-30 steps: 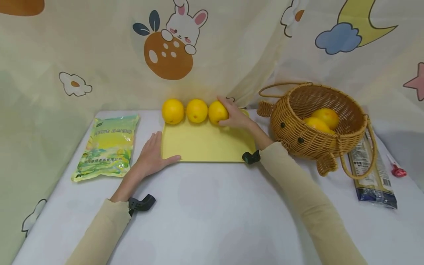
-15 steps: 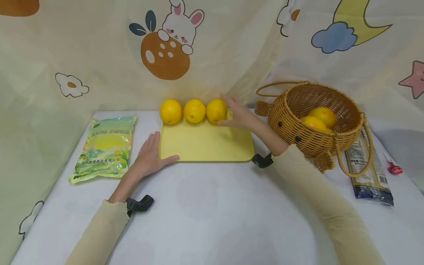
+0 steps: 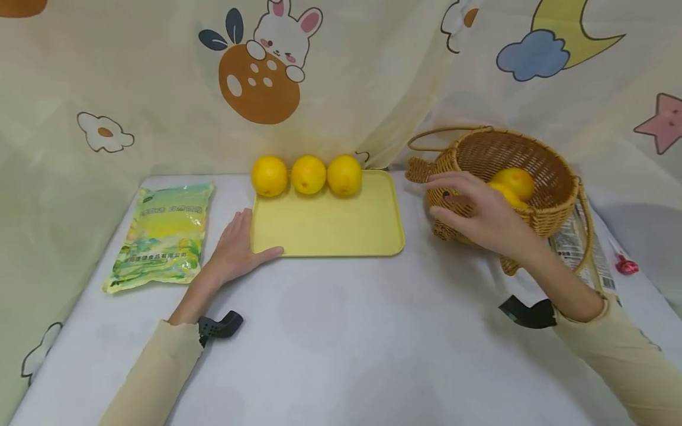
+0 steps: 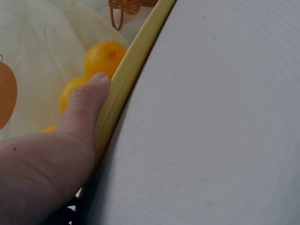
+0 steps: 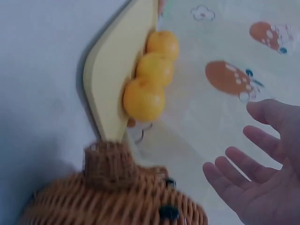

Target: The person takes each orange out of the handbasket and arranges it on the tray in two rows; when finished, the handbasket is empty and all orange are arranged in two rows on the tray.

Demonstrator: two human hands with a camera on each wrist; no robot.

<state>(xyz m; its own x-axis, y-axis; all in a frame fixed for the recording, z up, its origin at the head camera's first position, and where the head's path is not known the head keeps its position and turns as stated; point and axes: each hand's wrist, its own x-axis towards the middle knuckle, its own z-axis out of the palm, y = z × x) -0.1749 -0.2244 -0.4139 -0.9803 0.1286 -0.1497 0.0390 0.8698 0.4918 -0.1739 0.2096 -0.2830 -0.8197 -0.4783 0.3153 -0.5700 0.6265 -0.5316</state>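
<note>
resting at the near left corner of the yellow tray (image 3: 330,231): left hand (image 3: 234,251), released, thumb laid along the near rim, fingers extended at the left edge. right hand (image 3: 485,210) likewise released, fingers loosely bent and spread; from the head it overlaps the wicker basket (image 3: 551,223), while the right wrist view shows it apart from the basket's wall.

three oranges (image 3: 308,174) form a row along the tray's far edge, from the left corner to past the middle; the tray's right part is bare. two more oranges (image 3: 514,182) lie inside the basket, near each other.

surroundings: a green-yellow bag (image 3: 167,236) lies flat left of the tray; a printed packet (image 3: 572,245) beside the basket, partly hidden; a small red item (image 3: 627,265) further right. white table (image 3: 346,343), patterned curtain (image 3: 362,71) behind.
</note>
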